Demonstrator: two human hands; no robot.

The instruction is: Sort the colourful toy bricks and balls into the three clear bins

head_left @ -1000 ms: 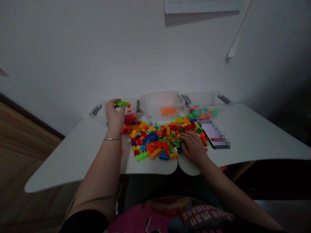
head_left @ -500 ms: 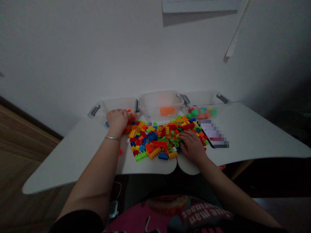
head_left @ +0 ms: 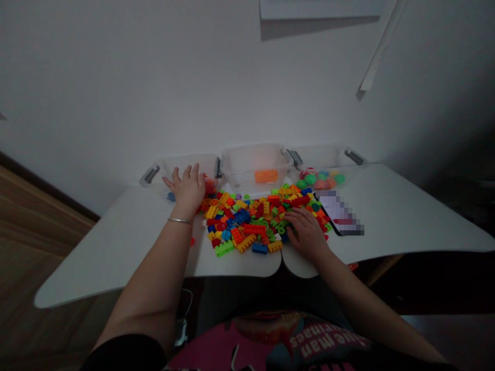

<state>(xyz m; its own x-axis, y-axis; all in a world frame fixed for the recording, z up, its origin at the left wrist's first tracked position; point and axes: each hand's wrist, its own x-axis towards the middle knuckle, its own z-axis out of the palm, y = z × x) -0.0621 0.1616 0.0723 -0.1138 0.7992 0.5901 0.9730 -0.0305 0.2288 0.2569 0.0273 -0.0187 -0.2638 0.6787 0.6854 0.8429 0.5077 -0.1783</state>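
My left hand (head_left: 187, 191) hovers at the front of the left clear bin (head_left: 193, 161), fingers spread and holding nothing. Red and blue pieces show in that bin, partly hidden behind the hand. A wide heap of toy building bricks (head_left: 247, 216) in red, yellow, orange, green and blue covers the middle of the table. On the heap's right side rests my right hand (head_left: 307, 233), its fingers apart and touching bricks near some green wheel-shaped pieces (head_left: 269, 233). Nothing shows as gripped there.
The middle clear bin (head_left: 243, 157) contains an orange block (head_left: 266, 176). Green, red and orange balls (head_left: 320, 180) lie in the right clear bin (head_left: 315, 154). A phone (head_left: 338, 214) with a blurred screen lies right of the bricks on the white table (head_left: 410, 206), against the wall.
My left hand was curled at the left bin, with an orange piece by its fingertips. Now its fingers have spread and the orange piece is out of sight. My right hand has stayed put.
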